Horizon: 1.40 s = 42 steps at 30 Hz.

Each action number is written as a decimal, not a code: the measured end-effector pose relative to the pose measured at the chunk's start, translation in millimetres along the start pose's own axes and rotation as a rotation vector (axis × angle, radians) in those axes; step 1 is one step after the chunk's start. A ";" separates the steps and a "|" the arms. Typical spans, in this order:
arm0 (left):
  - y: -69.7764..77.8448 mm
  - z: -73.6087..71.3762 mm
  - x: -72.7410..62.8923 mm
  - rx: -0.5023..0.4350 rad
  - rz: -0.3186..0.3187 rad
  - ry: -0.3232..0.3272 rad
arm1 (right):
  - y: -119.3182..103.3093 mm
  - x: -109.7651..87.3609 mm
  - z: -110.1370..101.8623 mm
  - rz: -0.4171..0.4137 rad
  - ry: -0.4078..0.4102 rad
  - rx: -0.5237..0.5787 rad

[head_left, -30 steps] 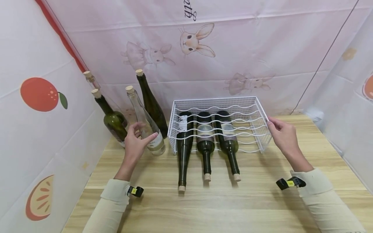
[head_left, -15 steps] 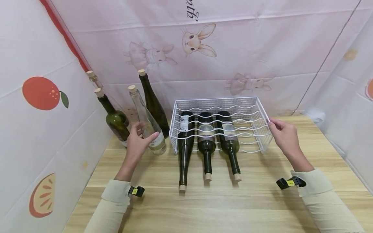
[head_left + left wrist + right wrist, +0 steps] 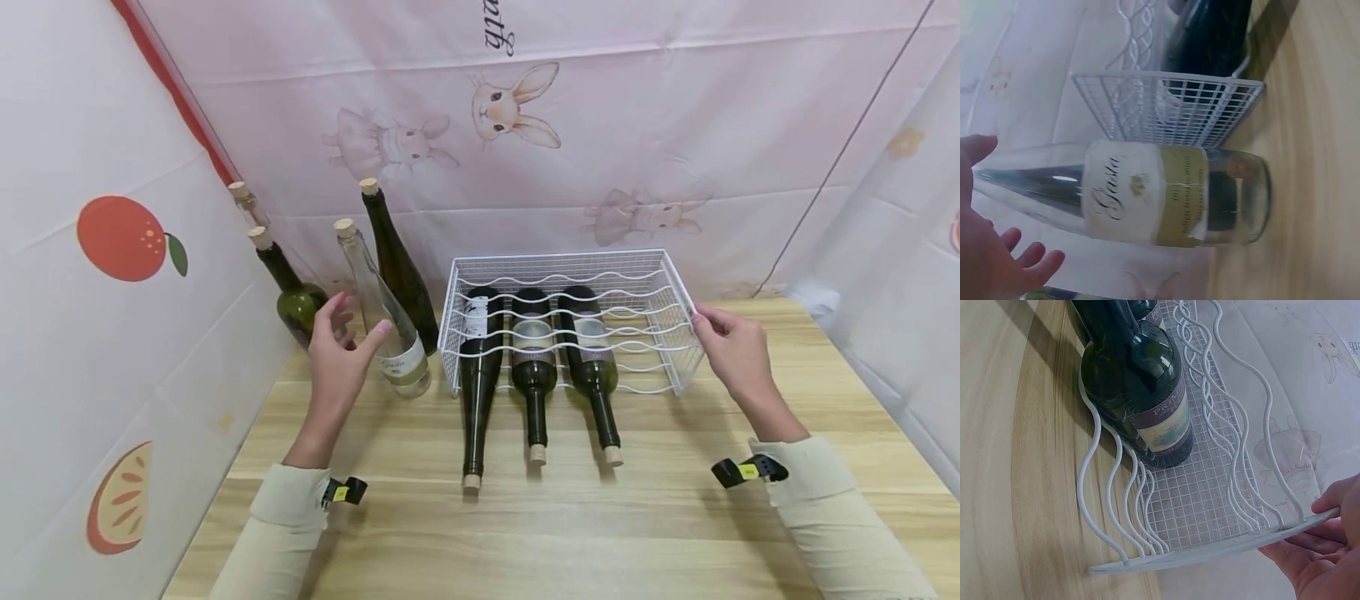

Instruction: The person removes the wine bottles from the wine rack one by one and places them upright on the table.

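My left hand (image 3: 335, 358), thumb and fingers spread apart, is just left of an upright clear glass bottle (image 3: 405, 363) with a cork and a white label. In the left wrist view a gap shows between its fingertips and the bottle's label (image 3: 1125, 190). My right hand (image 3: 733, 350) pinches the right side edge of a white wire wine rack (image 3: 678, 287), thumb on top and fingers beneath. Three dark corked wine bottles lie in the rack, necks toward me: a long-necked one (image 3: 480, 375), a middle one (image 3: 535, 375) and a right one (image 3: 596, 375).
Behind the clear bottle stands a tall dark green bottle (image 3: 405, 275). A green bottle (image 3: 300, 305) stands at the left, partly hidden by my left hand, with another clear corked bottle (image 3: 249, 207) behind it. Printed curtains (image 3: 660, 150) enclose the wooden table (image 3: 570, 542).
My left hand has come away from the clear bottle, moving left with its fingers opening wider. The right hand keeps its pinch on the rack, and the bottles stay put.
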<state>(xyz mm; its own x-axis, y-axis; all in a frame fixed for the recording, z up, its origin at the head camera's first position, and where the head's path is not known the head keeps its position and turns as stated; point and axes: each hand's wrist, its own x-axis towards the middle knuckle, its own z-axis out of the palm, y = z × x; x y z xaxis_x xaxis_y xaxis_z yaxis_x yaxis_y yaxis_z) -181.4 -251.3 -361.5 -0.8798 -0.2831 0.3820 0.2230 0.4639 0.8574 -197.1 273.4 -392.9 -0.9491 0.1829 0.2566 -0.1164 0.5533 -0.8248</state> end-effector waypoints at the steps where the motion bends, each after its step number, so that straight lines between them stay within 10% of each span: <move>1: 3.0 -0.2 -0.7 -0.002 0.019 0.012 | 0.1 -0.1 -0.2 0.001 0.001 -0.001; 7: 21.1 2.4 -8.7 0.009 0.160 0.097 | 1.4 0.0 -0.6 -0.005 0.014 -0.007; 14: 32.4 12.3 -19.9 0.109 0.495 0.144 | 2.4 1.5 1.2 -0.015 0.031 0.003; 22: 19.9 27.1 -26.8 0.241 0.818 -0.090 | 2.0 0.1 0.4 -0.021 0.038 -0.012; 34: -11.6 45.3 -42.9 0.788 1.312 -0.327 | 0.7 0.1 2.2 -0.047 0.048 -0.008; 42: -27.8 55.8 -50.2 0.912 1.452 -0.374 | 1.0 0.3 2.2 -0.045 0.047 -0.006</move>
<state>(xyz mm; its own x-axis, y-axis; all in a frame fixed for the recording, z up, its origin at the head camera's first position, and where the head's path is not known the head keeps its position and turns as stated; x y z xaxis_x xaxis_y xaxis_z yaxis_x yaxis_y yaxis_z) -166.9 -203.1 -423.7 -0.2696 0.8808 0.3892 0.6749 0.4611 -0.5761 -198.1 272.3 -394.8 -0.9282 0.1958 0.3165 -0.1562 0.5669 -0.8088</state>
